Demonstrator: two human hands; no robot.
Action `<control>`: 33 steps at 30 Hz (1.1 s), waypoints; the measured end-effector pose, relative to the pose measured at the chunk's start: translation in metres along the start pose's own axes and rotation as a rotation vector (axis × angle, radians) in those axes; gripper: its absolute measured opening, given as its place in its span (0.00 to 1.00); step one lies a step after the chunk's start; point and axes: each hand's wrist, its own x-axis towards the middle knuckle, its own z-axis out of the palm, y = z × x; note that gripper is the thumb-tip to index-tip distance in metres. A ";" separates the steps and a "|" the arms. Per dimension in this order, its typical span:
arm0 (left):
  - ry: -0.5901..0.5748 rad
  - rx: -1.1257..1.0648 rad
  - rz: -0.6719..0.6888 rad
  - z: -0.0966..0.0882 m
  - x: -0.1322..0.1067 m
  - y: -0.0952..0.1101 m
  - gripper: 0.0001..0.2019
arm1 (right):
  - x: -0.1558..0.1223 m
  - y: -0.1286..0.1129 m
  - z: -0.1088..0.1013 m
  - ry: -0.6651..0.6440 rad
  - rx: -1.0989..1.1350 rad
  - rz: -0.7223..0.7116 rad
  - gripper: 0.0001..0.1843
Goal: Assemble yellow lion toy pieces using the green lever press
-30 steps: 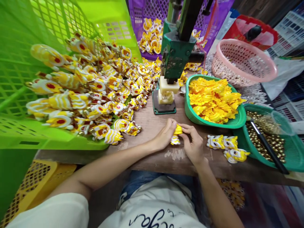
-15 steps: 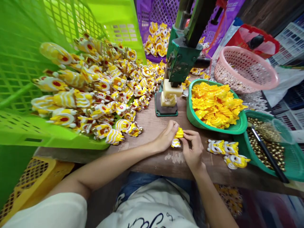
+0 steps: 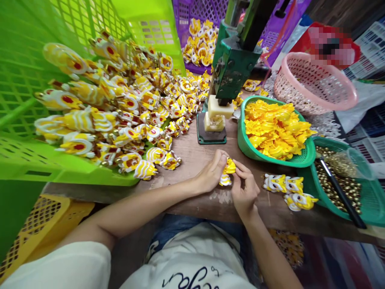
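Observation:
Between both hands is a small yellow-and-white plastic figure part (image 3: 226, 179), partly covered by fingers. My left hand (image 3: 212, 173) is closed on its left side, thumb and fingers pressed together. From the right, my right hand (image 3: 245, 188) pinches a yellow piece (image 3: 230, 165) at the top of the part. Whether the two pieces are joined cannot be made out. Just beyond the hands stands a green hand press (image 3: 234, 72) with a cream block mould (image 3: 214, 121) under its ram. To the right lie several white-and-yellow animal heads (image 3: 300, 200) on the wooden table (image 3: 186, 196).
A lime-green crate (image 3: 69, 168) spills many striped figures (image 3: 90, 96) on the left. At right sit a green basket (image 3: 245, 142) of yellow pieces, a green basket (image 3: 371, 206) of gold beads with a black-handled tool (image 3: 343, 196), and a pink basket (image 3: 319, 102). A purple crate (image 3: 200, 8) stands behind.
The yellow piece between my hands has turned slightly, showing more of its inner side. My right fingers have shifted a little along its edge. The camera view has moved slightly.

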 end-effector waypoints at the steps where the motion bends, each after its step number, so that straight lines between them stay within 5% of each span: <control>1: 0.006 -0.005 0.004 0.000 0.000 0.001 0.25 | 0.000 0.000 0.000 0.006 -0.014 -0.007 0.11; 9: 0.044 0.054 0.049 0.001 -0.001 0.008 0.23 | 0.001 0.002 0.001 0.095 -0.053 -0.040 0.13; 33: 0.051 0.151 0.077 -0.001 -0.002 0.009 0.27 | 0.008 0.003 -0.002 0.001 -0.122 -0.124 0.11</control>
